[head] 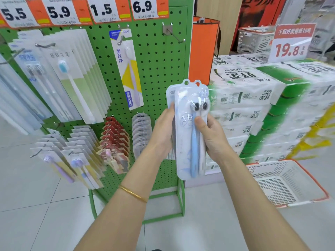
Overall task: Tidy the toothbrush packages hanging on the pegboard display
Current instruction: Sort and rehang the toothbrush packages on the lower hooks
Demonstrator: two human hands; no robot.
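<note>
both hands up in front of the green pegboard (155, 73), holding a small stack of clear toothbrush packages (190, 131) upright between them, hang tabs at the top. left hand (164, 131) closed around the stack's left edge, fingers behind, palm side against the pack. right hand (211, 136) gripping the right edge, thumb pressed flat on the front over the brush handles. front pack shows a blue brush and a white one, dark bristles up. at least two packs in the stack, exact count unclear. gold bracelet (133, 193) on the left wrist.

above the hands an empty metal hook (175, 34) sticks out of the board under the 6.9 price tag (144, 8). up and left of the left hand one frog-brand pack (129, 71) hangs alone. further left, rows of white and green packs (72, 77) hang fanned out. below-left of the left hand, red packs (115, 142) and purple-brush packs (72, 156). right of the right hand, stacked tissue bundles (262, 105); lower right, a white basket (286, 183) on the floor.
</note>
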